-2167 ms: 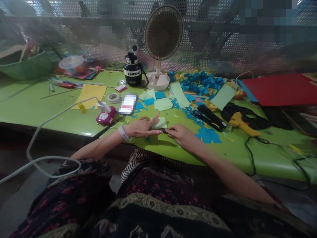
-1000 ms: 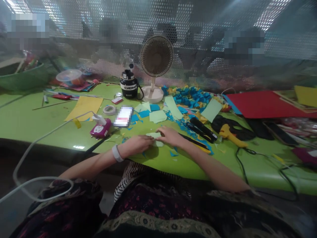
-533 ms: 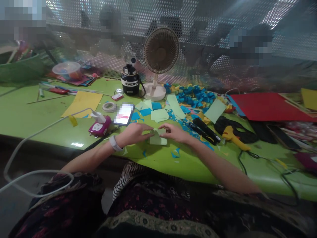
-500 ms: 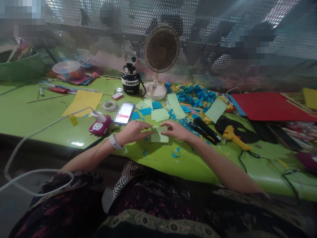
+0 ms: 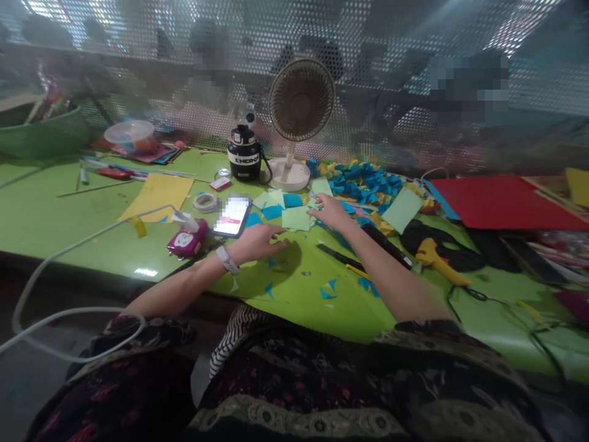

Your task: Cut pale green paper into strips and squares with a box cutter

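My left hand (image 5: 263,241) hovers low over the green table, thumb and fingers apart with nothing between them. Beyond it and to the left lies a lit phone (image 5: 232,215). My right hand (image 5: 333,212) reaches forward over the loose paper, its fingers spread beside a pale green paper piece (image 5: 295,218); whether the fingertips touch paper, I cannot tell. Part of a longer pale green sheet (image 5: 321,186) shows behind that hand. Blue paper squares (image 5: 272,212) lie to the left of the pale green pieces. Under my right forearm is a dark slim tool (image 5: 338,253).
A fan (image 5: 301,101) and a black bottle (image 5: 244,153) stand at the back, near crumpled blue and yellow paper (image 5: 368,181). Rightward lie a yellow glue gun (image 5: 435,261) and red sheets (image 5: 506,199). A purple socket block (image 5: 188,239) with a white cable sits left.
The small pale green paper between my hands has left that spot. My right hand has moved forward to the paper pieces; my left hand stays nearly in place, now holding nothing.
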